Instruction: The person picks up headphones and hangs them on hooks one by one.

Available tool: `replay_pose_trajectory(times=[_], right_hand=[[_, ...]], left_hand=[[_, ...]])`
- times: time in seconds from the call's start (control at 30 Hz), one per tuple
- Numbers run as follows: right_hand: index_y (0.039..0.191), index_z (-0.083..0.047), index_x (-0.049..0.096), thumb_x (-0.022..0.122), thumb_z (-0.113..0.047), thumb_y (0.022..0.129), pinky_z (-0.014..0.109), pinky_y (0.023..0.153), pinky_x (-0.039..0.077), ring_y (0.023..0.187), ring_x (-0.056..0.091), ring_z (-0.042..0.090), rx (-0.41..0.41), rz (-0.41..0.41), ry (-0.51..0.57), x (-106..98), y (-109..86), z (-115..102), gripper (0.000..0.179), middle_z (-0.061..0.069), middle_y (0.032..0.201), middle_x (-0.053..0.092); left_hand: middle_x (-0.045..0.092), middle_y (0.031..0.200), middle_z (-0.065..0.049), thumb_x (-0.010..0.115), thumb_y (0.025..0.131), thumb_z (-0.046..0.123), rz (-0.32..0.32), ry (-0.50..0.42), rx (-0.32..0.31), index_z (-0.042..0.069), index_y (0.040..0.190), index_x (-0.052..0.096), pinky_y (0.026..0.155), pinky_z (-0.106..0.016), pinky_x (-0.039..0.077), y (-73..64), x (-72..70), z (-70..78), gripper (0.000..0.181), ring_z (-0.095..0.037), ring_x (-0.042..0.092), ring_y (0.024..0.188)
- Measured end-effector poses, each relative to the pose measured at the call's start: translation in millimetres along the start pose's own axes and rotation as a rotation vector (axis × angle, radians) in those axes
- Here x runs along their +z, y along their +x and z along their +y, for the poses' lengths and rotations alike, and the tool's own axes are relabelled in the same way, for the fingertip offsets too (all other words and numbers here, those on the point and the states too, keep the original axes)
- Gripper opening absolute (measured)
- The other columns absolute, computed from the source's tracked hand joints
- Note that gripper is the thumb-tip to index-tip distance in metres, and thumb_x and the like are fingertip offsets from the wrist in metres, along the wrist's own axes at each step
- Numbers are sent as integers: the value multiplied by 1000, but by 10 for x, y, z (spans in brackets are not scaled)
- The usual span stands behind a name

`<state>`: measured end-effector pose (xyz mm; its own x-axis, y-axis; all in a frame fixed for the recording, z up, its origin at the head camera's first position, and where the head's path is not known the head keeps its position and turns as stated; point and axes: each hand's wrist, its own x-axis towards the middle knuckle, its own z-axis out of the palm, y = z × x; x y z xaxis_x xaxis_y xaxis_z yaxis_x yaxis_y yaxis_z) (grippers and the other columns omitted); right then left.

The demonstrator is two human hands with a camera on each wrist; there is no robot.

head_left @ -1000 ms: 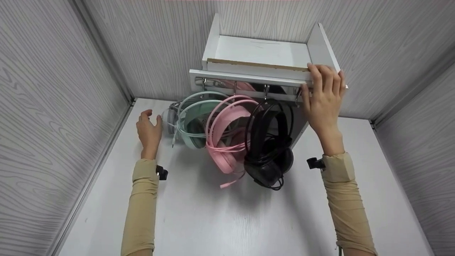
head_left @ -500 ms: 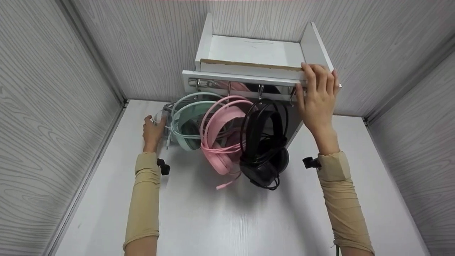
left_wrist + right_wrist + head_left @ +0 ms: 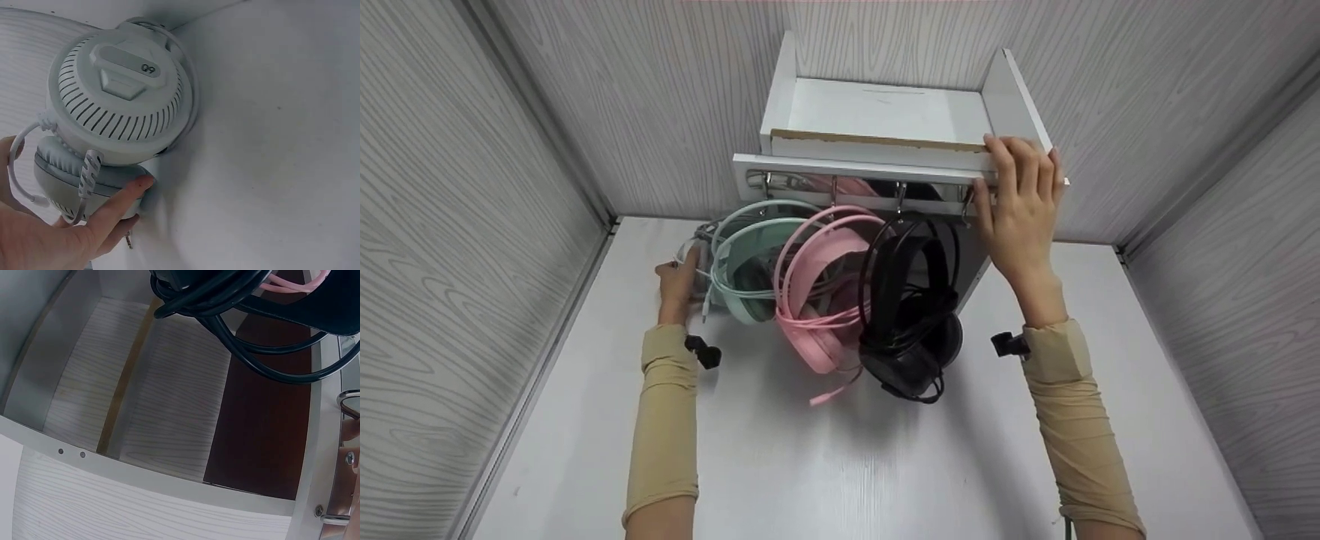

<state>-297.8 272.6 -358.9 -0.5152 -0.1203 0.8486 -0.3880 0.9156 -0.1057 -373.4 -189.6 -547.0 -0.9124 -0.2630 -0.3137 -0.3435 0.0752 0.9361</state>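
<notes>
In the left wrist view, my left hand (image 3: 673, 286) grips the lower ear cup of a white headset (image 3: 118, 101) marked Q9, with fingers wrapped round the cup. A thin boom microphone and a cable plug show beside my fingers. Most of this headset is hidden in the head view. My right hand (image 3: 1021, 214) holds the right end of a white hook rack (image 3: 855, 166), fingers over the top and thumb at the front rail. Teal headphones (image 3: 754, 309), pink headphones (image 3: 814, 349) and black headphones (image 3: 901, 369) hang in a row between my hands.
Metal hooks (image 3: 901, 193) line the rack's front rail. Above it is an open white shelf (image 3: 889, 112) with side boards. A pink microphone tip (image 3: 826, 396) dangles over the white tabletop (image 3: 840, 480). Grey wood-grain walls (image 3: 427, 247) enclose the space.
My left hand has moved forward and right to the white headset and taken hold of its ear cup. My right hand stays on the rack. The head view has shifted slightly.
</notes>
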Motion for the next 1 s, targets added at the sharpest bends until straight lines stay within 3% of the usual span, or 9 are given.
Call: replay_pose_trajectory(times=[0.2,0.43,0.57,0.73,1.0], right_hand=[[148,-18,48,49,-33,106,50,122,12,135,40,29,-11,-2,-15,11,4,-4,45,9,140,50],[148,-19,48,48,-35,106,51,121,13,136,40,29,-11,1,-21,13,-4,14,45,9,140,51],[147,-18,49,49,-34,106,50,121,13,135,41,29,-5,6,-19,4,-5,16,45,9,139,51],[147,-18,49,51,-33,105,50,122,13,135,41,29,-1,4,-11,-6,5,6,45,9,139,51],[147,-18,49,51,-32,105,48,122,11,137,40,28,10,-3,-7,8,-7,-3,44,8,140,51]], left_hand=[[21,160,-25,56,96,54,-5,-77,-48,-1,157,3,110,-40,39,17,-25,23,97,-29,34,139],[27,159,-23,53,99,44,-8,-113,-89,-5,158,16,117,-39,34,17,-8,34,85,-28,33,143],[16,163,-22,50,100,41,-2,-117,-117,-1,159,3,119,-38,30,7,-14,31,86,-27,26,148],[-1,168,-17,54,98,39,6,-207,-151,5,158,-16,122,-34,19,-15,-47,-16,99,-22,9,154],[9,167,-16,60,95,36,69,-318,-131,0,161,4,122,-32,22,-88,-71,-160,94,-22,17,152]])
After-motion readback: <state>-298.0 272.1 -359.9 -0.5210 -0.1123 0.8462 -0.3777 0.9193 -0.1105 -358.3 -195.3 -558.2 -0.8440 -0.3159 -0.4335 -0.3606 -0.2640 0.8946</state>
